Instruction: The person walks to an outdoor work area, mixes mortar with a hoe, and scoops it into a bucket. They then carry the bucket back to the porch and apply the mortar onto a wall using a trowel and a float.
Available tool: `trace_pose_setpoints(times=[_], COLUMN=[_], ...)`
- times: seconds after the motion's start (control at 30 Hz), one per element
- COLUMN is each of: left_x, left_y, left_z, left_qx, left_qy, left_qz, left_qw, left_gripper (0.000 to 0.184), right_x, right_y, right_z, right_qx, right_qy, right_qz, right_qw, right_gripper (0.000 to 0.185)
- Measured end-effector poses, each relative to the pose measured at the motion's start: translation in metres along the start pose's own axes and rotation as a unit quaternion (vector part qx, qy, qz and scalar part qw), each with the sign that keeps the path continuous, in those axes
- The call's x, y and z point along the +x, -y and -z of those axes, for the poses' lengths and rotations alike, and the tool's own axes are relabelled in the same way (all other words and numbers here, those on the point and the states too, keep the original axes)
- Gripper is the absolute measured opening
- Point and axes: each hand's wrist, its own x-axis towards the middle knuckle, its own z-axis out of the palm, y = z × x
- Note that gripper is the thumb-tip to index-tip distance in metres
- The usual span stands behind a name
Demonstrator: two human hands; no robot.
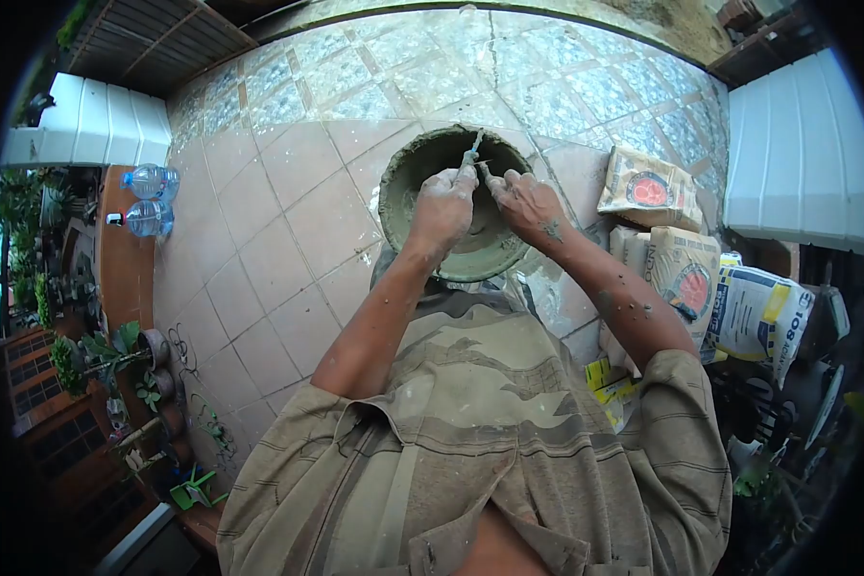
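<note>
A round bucket [400,182], its rim and inside coated with grey-green mortar, stands in front of me. Over it my left hand [442,209] is closed around a thin, mortar-crusted, pale bluish piece [476,144] that sticks up past the fingers; its kind is not clear. Close beside it, also above the bucket, is my right hand [526,204] with curled fingers. Its fingertips come near the same piece, and whatever they pinch is too small to make out. Wet mortar spots the right hand and forearm.
Paper cement sacks [651,187] and a white, blue and yellow sack [754,312] stand to the right. Two large water bottles [150,218] are on a ledge at left. Potted plants [115,350] line the left side. Tiled floor [259,221] surrounds the bucket.
</note>
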Motion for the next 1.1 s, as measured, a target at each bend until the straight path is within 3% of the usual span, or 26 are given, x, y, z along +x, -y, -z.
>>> trace_pose_setpoints(times=[0.07, 0.17, 0.3, 0.47, 0.57, 0.67, 0.77, 0.9, 0.93, 1.03, 1.1], left_x=[0.053, 0.140, 0.259, 0.367, 0.434, 0.500, 0.564, 0.644, 0.665, 0.726, 0.780], left_y=[-0.017, -0.041, -0.068, -0.121, -0.150, -0.170, -0.191, -0.218, -0.227, -0.251, -0.250], left_z=[0.009, 0.021, 0.028, 0.033, 0.026, 0.027, 0.027, 0.027, 0.029, 0.035, 0.040], left_qx=[0.012, 0.010, 0.018, 0.040, 0.055, 0.064, 0.071, 0.106, 0.082, 0.042, 0.038], left_qy=[-0.003, 0.019, 0.058, 0.105, 0.114, 0.120, 0.095, 0.029, 0.035, 0.023, 0.018], left_qz=[-0.008, -0.014, -0.012, -0.018, -0.046, -0.026, 0.002, -0.028, 0.014, 0.052, 0.041], left_qw=[1.000, 1.000, 0.998, 0.994, 0.991, 0.990, 0.993, 0.994, 0.996, 0.998, 0.998], left_gripper=[0.031, 0.032, 0.032, 0.035, 0.038, 0.037, 0.036, 0.037, 0.037, 0.034, 0.033], right_x=[0.047, 0.117, 0.212, 0.301, 0.342, 0.394, 0.454, 0.528, 0.549, 0.599, 0.640], right_y=[-0.025, -0.066, -0.117, -0.167, -0.198, -0.239, -0.282, -0.341, -0.356, -0.403, -0.441], right_z=[-0.011, -0.014, -0.005, 0.003, -0.021, -0.032, -0.032, -0.038, -0.032, -0.030, -0.033], right_qx=[0.017, 0.011, 0.053, 0.151, 0.198, 0.336, 0.390, 0.493, 0.481, 0.562, 0.380], right_qy=[0.002, 0.100, 0.241, 0.275, 0.234, 0.203, 0.216, 0.175, 0.196, 0.116, 0.102], right_qz=[-0.007, -0.038, -0.174, -0.262, -0.277, -0.314, -0.289, -0.262, -0.269, -0.258, -0.238], right_qw=[1.000, 0.994, 0.953, 0.913, 0.911, 0.865, 0.847, 0.811, 0.811, 0.777, 0.888], right_gripper=[0.012, 0.010, 0.012, 0.020, 0.019, 0.025, 0.028, 0.028, 0.029, 0.028, 0.032])
